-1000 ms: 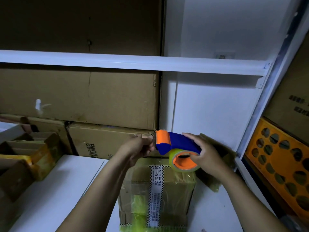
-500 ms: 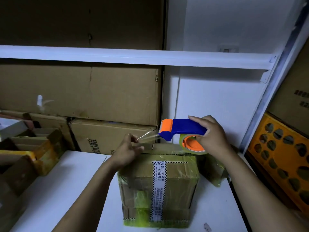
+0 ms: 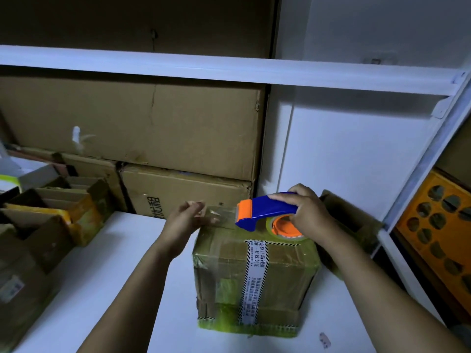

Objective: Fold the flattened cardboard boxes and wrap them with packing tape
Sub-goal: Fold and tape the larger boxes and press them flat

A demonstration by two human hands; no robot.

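A folded cardboard box (image 3: 277,278), wrapped in yellowish clear tape with a white printed strip down its front, stands on the white table (image 3: 107,296). My right hand (image 3: 308,212) grips a blue and orange tape dispenser (image 3: 257,212) over the box's far top edge; its tape roll (image 3: 283,225) rests at the top. A strip of clear tape (image 3: 221,215) runs from the dispenser's mouth leftward to my left hand (image 3: 188,220), which pinches its free end just beyond the box's upper left corner.
Large cardboard cartons (image 3: 142,133) are stacked at the back under a white shelf (image 3: 229,70). Open and flattened boxes (image 3: 51,215) crowd the table's left side. Another taped box (image 3: 356,225) sits behind right. An orange perforated crate (image 3: 438,225) stands at far right.
The dispenser has come down to the box's far top edge. My left hand has drawn the tape end out to the left, so a longer strip shows. My view has tilted down.
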